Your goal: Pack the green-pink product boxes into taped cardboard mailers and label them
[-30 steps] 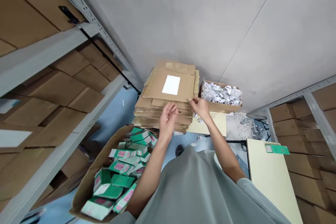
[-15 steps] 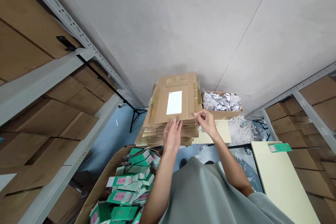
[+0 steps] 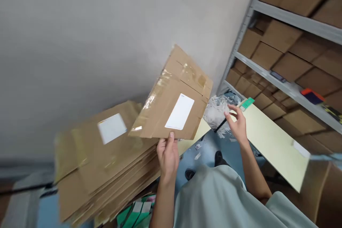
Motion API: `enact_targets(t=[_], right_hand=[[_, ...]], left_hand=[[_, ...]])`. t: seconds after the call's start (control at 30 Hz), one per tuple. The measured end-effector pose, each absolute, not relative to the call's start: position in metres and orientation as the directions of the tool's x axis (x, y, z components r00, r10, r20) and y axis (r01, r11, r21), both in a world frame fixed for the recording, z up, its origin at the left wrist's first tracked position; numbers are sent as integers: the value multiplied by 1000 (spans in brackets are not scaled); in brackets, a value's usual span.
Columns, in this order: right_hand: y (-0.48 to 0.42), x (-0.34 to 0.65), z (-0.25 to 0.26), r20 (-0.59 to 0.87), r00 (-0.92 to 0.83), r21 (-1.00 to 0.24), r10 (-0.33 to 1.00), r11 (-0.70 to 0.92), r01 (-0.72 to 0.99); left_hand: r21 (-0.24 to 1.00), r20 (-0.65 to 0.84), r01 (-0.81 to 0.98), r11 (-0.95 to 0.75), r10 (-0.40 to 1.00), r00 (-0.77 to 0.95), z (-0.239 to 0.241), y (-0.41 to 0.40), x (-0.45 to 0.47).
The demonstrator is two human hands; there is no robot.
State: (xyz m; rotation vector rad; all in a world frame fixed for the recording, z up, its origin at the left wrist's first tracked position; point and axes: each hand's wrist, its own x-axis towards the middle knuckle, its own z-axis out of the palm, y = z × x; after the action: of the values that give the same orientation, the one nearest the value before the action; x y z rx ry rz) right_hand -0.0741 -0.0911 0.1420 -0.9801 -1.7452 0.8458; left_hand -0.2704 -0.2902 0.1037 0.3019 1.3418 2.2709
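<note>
A flattened cardboard box (image 3: 171, 99) with a white label (image 3: 180, 111) and shiny strips of brown tape is tilted up in my left hand (image 3: 169, 153). The thumb lies over its near edge, the other fingers underneath. My right hand (image 3: 237, 123) is raised to the right, apart from the cardboard, thumb and fingers curved with a gap between them; I see nothing in it. To the left lies a stack of flattened cardboard boxes (image 3: 93, 164), its top one also labelled white.
On the right is a pale tabletop (image 3: 275, 142) with a small green box (image 3: 247, 103). Shelves full of cartons (image 3: 267, 53) stand behind it. White scraps (image 3: 217, 110) are heaped beyond the table. Green boxes (image 3: 137, 212) show at the bottom left, below the stack.
The view has swung to the right. My left hand has lifted the top flattened box off the stack. My right hand has let go of its edge and moved away to the right.
</note>
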Motion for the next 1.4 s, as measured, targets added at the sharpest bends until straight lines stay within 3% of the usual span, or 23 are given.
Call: enact_targets(t=[0.13, 0.3, 0.47, 0.63, 0.8, 0.97, 1.13, 1.4], right_hand=[[-30, 36, 128, 424, 44, -847, 905, 378, 374], [19, 180, 77, 238, 186, -930, 953, 168, 328], [33, 303, 37, 53, 234, -977, 971, 2, 215], [40, 382, 13, -73, 345, -964, 936, -155, 217], [48, 398, -16, -111, 432, -960, 895, -209, 187], [58, 385, -43, -185, 548, -930, 816, -326, 171], [72, 369, -53, -256, 554, -900, 792, -404, 162], [74, 341, -50, -295, 688, -850, 663, -511, 128]], left_hand=[[909, -110, -350, -227, 680, -725, 99, -216, -227], [958, -104, -278, -70, 819, -564, 71, -117, -153], [996, -45, -87, 8, 896, -442, 30, -14, -75], [976, 7, 213, 34, 982, -188, -2, 76, -9], [916, -33, 397, 57, 997, -65, -32, 140, 37], [939, -143, 321, 124, 989, 36, -62, 183, 68], [942, -229, 287, 173, 958, 175, -82, 209, 84], [930, -288, 309, 200, 919, 271, -84, 213, 55]])
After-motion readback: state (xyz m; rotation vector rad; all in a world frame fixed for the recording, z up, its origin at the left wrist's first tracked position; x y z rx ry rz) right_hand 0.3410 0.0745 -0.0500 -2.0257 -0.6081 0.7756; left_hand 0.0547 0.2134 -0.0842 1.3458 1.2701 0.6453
